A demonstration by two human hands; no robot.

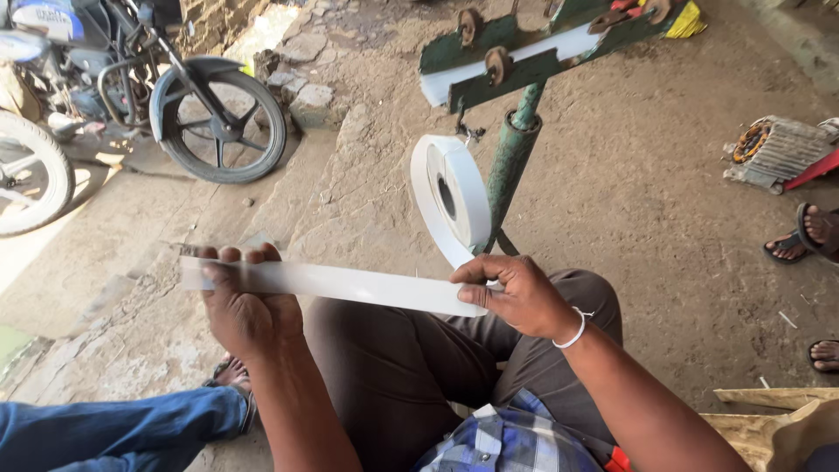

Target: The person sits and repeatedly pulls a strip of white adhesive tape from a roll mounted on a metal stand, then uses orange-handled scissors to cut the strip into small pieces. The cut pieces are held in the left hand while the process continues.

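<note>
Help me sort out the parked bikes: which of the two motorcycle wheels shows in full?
The black spoked wheel under the grey mudguard, right of the other. It shows its whole rim; the pale-tyred wheel at the left edge is cut by the frame.

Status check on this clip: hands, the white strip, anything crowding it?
Left hand and right hand both gripping the white strip, held level. Strip runs from the roll on the green stand. Nothing blocking.
</note>
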